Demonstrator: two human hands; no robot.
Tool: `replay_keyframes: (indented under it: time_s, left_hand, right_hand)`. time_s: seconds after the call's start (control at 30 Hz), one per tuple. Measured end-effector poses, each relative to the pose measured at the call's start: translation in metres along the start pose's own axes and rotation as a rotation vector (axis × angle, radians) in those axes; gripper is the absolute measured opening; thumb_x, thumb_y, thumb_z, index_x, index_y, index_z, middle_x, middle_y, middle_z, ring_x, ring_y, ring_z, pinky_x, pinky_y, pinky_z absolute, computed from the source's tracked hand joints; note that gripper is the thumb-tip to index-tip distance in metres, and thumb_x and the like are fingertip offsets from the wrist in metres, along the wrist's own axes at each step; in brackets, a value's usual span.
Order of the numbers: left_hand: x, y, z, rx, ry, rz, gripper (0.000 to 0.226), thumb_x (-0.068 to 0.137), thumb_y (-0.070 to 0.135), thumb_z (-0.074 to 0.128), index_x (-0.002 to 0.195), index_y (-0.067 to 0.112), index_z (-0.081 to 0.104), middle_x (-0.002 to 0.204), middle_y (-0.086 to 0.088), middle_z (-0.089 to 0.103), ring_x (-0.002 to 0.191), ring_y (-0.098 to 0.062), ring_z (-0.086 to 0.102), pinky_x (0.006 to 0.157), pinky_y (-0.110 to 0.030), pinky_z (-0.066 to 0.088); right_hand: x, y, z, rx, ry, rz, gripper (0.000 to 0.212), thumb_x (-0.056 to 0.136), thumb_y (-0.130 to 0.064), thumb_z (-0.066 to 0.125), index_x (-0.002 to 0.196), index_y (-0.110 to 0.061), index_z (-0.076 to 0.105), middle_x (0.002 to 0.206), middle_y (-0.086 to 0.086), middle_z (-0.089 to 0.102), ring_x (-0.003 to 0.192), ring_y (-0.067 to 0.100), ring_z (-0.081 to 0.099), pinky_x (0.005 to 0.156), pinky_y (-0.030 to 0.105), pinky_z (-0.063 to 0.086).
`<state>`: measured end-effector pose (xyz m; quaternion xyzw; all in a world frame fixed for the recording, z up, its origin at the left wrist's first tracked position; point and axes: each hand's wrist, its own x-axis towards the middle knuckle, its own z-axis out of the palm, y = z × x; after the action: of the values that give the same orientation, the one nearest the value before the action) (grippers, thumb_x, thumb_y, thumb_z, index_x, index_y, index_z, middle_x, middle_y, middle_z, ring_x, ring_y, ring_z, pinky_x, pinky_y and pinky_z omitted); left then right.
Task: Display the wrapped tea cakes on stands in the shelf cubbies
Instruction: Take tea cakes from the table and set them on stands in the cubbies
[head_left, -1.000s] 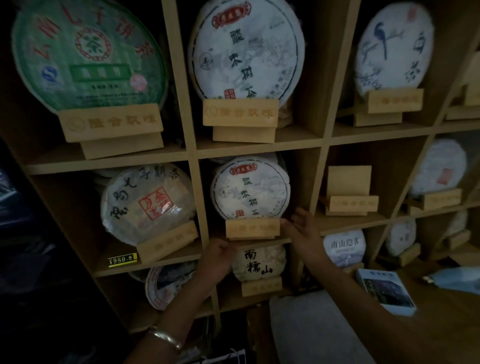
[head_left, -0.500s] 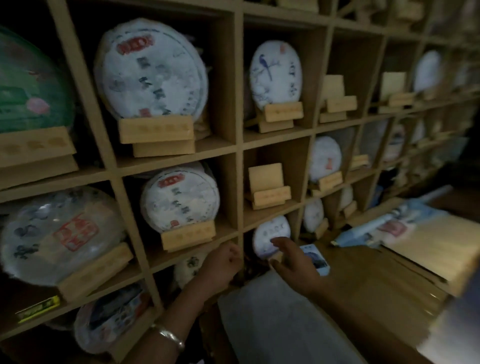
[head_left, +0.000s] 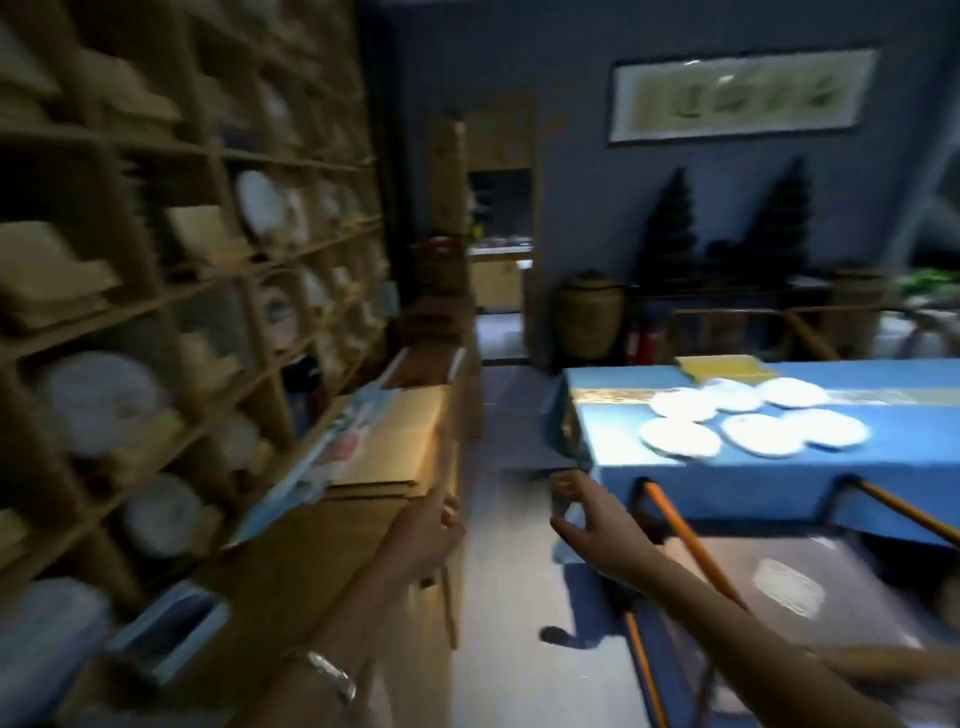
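Plainly, left hand (head_left: 431, 525) and right hand (head_left: 592, 525) hang loose, empty; labels blurred.

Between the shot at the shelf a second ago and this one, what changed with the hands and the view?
The view swung right, off the cubbies toward the blue-clothed table, where wrapped tea cakes lie flat. Both hands left the stand they were at in the middle cubby: the left hand now hangs in the aisle, the right hand reaches toward the table. Both are still empty. The shelf looks unchanged, though blurred.
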<state>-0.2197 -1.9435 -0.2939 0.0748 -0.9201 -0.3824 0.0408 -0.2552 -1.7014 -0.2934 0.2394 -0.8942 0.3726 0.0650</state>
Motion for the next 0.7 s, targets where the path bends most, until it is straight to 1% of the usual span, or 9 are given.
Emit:
replay_keyframes:
  time_s: [0.07,0.17,0.23,0.37,0.43,0.5,0.57,0.63,0.7]
  left_hand:
    - [0.007,0.067,0.057,0.021,-0.065,0.107,0.013,0.080,0.018,0.057,0.086,0.027,0.052,0.076,0.006,0.059,0.071,-0.014,0.057,0.060,-0.023,0.044]
    - [0.004,0.157,0.148,0.040,-0.206,0.290,0.010,0.076,0.026,0.058,0.082,0.028,0.050,0.075,0.007,0.060,0.080,-0.021,0.061,0.070,-0.028,0.045]
    - [-0.008,0.217,0.205,0.053,-0.306,0.374,0.015,0.082,0.022,0.063,0.089,0.026,0.051,0.077,0.009,0.059,0.081,-0.017,0.059,0.074,-0.027,0.045]
    - [-0.040,0.331,0.319,0.036,-0.465,0.534,0.018,0.086,0.020,0.062,0.102,0.022,0.055,0.096,0.000,0.067,0.092,-0.020,0.062,0.078,-0.030,0.048]
    - [-0.063,0.382,0.368,0.005,-0.523,0.576,0.016,0.086,0.021,0.061,0.100,0.024,0.055,0.094,0.002,0.067,0.089,-0.017,0.062,0.073,-0.027,0.046]
    - [-0.086,0.425,0.416,-0.029,-0.589,0.606,0.018,0.081,0.023,0.063,0.095,0.027,0.053,0.084,0.007,0.065,0.082,-0.013,0.061,0.071,-0.023,0.048]
    - [-0.104,0.462,0.459,-0.045,-0.662,0.636,0.027,0.073,0.026,0.063,0.097,0.026,0.052,0.077,0.007,0.066,0.077,-0.014,0.064,0.076,-0.032,0.054]
    - [-0.117,0.497,0.497,-0.012,-0.696,0.694,0.032,0.077,0.026,0.063,0.106,0.024,0.052,0.083,0.005,0.071,0.082,-0.012,0.066,0.078,-0.030,0.052]
    - [-0.126,0.532,0.527,0.016,-0.700,0.770,0.031,0.085,0.023,0.062,0.115,0.022,0.052,0.092,0.006,0.071,0.089,-0.010,0.062,0.073,-0.021,0.044]
  right_hand:
    - [-0.037,0.049,-0.064,-0.036,0.102,0.115,0.045,0.086,-0.016,0.069,0.128,-0.008,0.053,0.122,0.009,0.060,0.115,0.021,0.057,0.100,0.032,0.042]
    - [-0.106,0.114,-0.155,-0.109,0.221,0.260,0.045,0.086,-0.015,0.069,0.127,-0.008,0.054,0.124,0.009,0.059,0.117,0.021,0.057,0.098,0.027,0.040]
    - [-0.156,0.151,-0.212,-0.155,0.280,0.352,0.045,0.086,-0.016,0.069,0.128,-0.009,0.054,0.124,0.008,0.060,0.117,0.020,0.058,0.097,0.021,0.039]
    - [-0.256,0.218,-0.315,-0.209,0.409,0.503,0.043,0.081,-0.016,0.068,0.122,-0.009,0.057,0.121,0.009,0.063,0.115,0.023,0.060,0.099,0.033,0.046]
    - [-0.300,0.241,-0.358,-0.231,0.464,0.561,0.040,0.083,-0.013,0.067,0.121,-0.010,0.056,0.120,0.007,0.062,0.114,0.022,0.059,0.096,0.031,0.045]
    - [-0.341,0.258,-0.394,-0.239,0.505,0.618,0.039,0.086,-0.016,0.065,0.124,-0.013,0.054,0.116,0.000,0.060,0.111,0.015,0.057,0.094,0.027,0.045]
    - [-0.378,0.277,-0.422,-0.249,0.524,0.682,0.044,0.086,-0.025,0.063,0.127,-0.016,0.053,0.116,-0.003,0.059,0.110,0.013,0.057,0.095,0.027,0.046]
    - [-0.410,0.294,-0.452,-0.265,0.541,0.736,0.047,0.084,-0.026,0.063,0.128,-0.016,0.052,0.119,-0.001,0.060,0.112,0.015,0.059,0.097,0.029,0.046]
    - [-0.437,0.311,-0.481,-0.278,0.560,0.793,0.044,0.085,-0.017,0.066,0.128,-0.013,0.053,0.114,-0.003,0.058,0.111,0.014,0.057,0.097,0.026,0.044]
